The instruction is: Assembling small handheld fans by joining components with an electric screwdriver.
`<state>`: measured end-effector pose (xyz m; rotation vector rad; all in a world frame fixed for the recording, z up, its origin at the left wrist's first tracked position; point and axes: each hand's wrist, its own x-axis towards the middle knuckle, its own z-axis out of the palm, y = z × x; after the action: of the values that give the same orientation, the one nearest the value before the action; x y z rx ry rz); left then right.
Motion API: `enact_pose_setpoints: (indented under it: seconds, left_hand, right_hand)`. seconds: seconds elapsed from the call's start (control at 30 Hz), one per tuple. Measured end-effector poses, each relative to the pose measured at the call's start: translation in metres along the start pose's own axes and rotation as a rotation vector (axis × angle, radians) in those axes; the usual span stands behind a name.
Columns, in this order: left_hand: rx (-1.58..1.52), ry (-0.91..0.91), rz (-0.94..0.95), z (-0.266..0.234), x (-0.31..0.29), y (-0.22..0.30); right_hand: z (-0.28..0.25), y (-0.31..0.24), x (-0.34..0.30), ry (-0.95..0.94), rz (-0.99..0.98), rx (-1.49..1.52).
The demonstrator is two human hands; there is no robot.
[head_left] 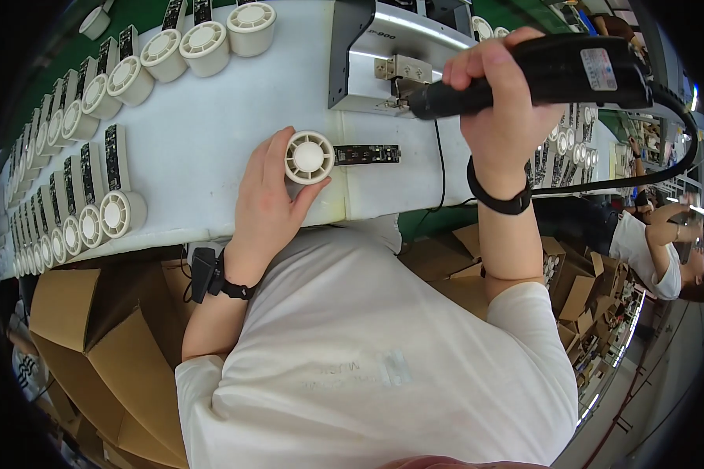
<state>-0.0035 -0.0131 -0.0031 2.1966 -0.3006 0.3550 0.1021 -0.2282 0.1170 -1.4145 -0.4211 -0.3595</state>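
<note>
My left hand [266, 195] is closed around a round white vented cap [309, 157] near the middle of the table. A narrow dark circuit board [368, 154] extends from the cap to the right. Wrapped in the fingers of my right hand [510, 109] is a black corded electric screwdriver [575, 72], held nearly level and pointing left. Its nose is at the front of a metal box that looks like a screw feeder [360, 70], close by the small bracket [403, 69] there. Whether the tip touches the box I cannot tell.
Rows of similar white caps with boards [129, 80] line the left side of the white table [203, 117]. More stand at the right, beyond the screwdriver's thick cable [626, 184]. Open cardboard boxes [109, 352] are below the near edge. Another person [649, 242] is at far right.
</note>
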Motion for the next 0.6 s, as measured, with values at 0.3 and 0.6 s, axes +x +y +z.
enact_pose_setpoints:
  seconds: [0.3,0.6]
  left_hand:
    - [-0.005,0.002,0.008,0.001,0.002,-0.001]
    - [-0.002,0.002,-0.012,0.002,0.001,0.001]
  right_hand:
    - [-0.017,-0.014,-0.058,0.040,0.060,-0.011]
    - [-0.022,-0.004,-0.066,0.072,0.108,-0.007]
